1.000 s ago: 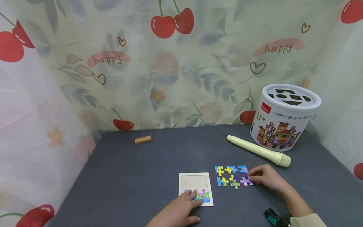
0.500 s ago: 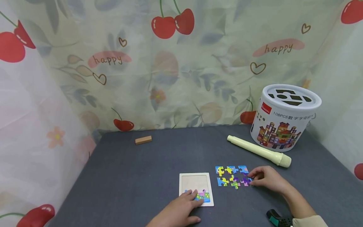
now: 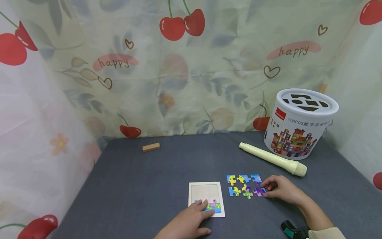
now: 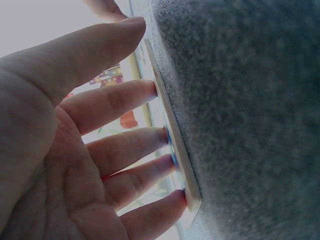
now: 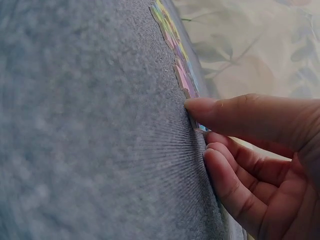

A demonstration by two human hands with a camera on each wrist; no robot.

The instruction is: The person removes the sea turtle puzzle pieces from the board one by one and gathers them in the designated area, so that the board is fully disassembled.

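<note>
My left hand [image 3: 189,217] lies with spread, extended fingers on the lower part of a light wooden puzzle tray [image 3: 204,192], over a few fitted colourful pieces. In the left wrist view, fingertips touch the tray [image 4: 175,125] along its length, thumb apart. To the right, loose jigsaw pieces [image 3: 239,191] lie in two rough rows. My right hand [image 3: 280,190] pinches a purple-and-blue jigsaw piece [image 3: 260,191] at the right end of the rows, overlapping a pink one. In the right wrist view, the thumb presses the piece's edge [image 5: 201,128], fingers curled below.
Behind the loose pieces lies a pale yellow toy microphone [image 3: 271,157]. A white tub of blocks [image 3: 298,132] stands at the back right, and a small wooden block [image 3: 151,147] at the back left. A black-and-green device [image 3: 293,230] sits by the right wrist.
My right hand has shifted slightly nearer, and the purple piece in its fingers now overlaps the pink piece that showed plainly before. The left hand and tray stay put.
</note>
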